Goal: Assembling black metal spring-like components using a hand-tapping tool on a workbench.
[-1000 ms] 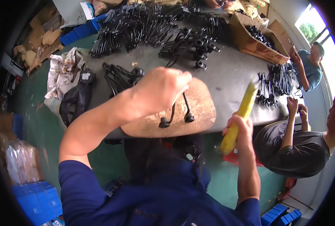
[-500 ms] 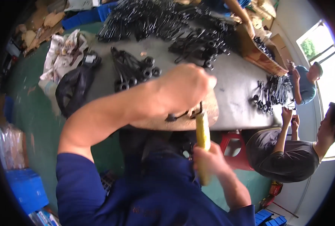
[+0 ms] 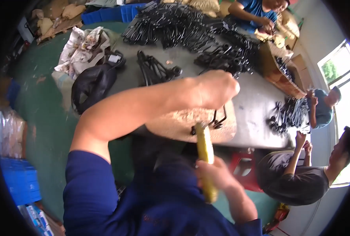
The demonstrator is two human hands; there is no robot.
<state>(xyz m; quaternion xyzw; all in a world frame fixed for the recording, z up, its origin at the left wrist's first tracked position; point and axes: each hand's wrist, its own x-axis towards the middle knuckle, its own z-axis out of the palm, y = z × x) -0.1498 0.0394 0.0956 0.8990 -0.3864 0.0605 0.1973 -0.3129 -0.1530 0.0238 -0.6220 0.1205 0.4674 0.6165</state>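
Note:
My left hand (image 3: 218, 89) is closed in a fist above the board. A bent black metal rod (image 3: 224, 114) comes down out of it, its lower end near the board. My right hand (image 3: 216, 173) is wrapped round a yellow-handled tool (image 3: 205, 147), whose kind I cannot make out. The handle is thick and upright in view, its upper end over the front of the board and apart from the rod. A pale, worn wooden board (image 3: 171, 125) lies under both at the table's near edge. A small black piece (image 3: 193, 130) sits beside the tool's tip.
Black rods with ring ends (image 3: 155, 69) lie behind my left forearm. A large heap of black rods (image 3: 171, 25) covers the table's far side. A cardboard box (image 3: 279, 72) stands at the right. Co-workers sit right, by a red stool (image 3: 241, 171), and at the far side.
The tool's tip has moved left, away from the rod under my left fist. More of the bent rod shows. The whole view has shifted, and a far co-worker has come into it.

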